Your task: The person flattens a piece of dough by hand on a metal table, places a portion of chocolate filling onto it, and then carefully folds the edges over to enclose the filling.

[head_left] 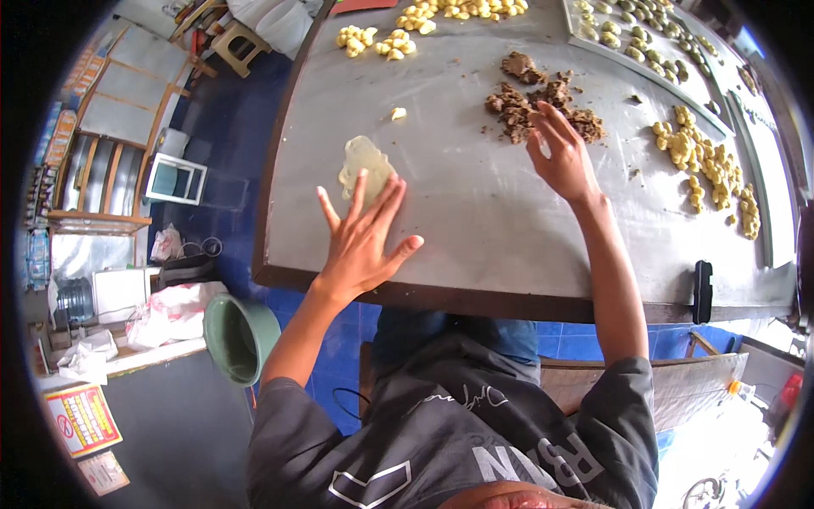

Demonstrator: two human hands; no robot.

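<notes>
My left hand (365, 242) rests with fingers spread on a thin, pale sheet of dough (356, 153); a small pale lump (398, 114) lies just beyond it. My right hand (557, 157) is at a crumbly brown mass (585, 125), its fingers curved together; whatever is between the fingertips is too hidden to make out. A separate brown lump (520, 64) sits at the far side of that mass.
Pale lump clusters (428, 17) line the table's (424, 237) far side; yellowish ones (704, 157) lie right, beside a tray of greenish balls (646, 53). A black object (702, 288) sits at the near edge. Left are a green tub (233, 331) and stool (236, 42).
</notes>
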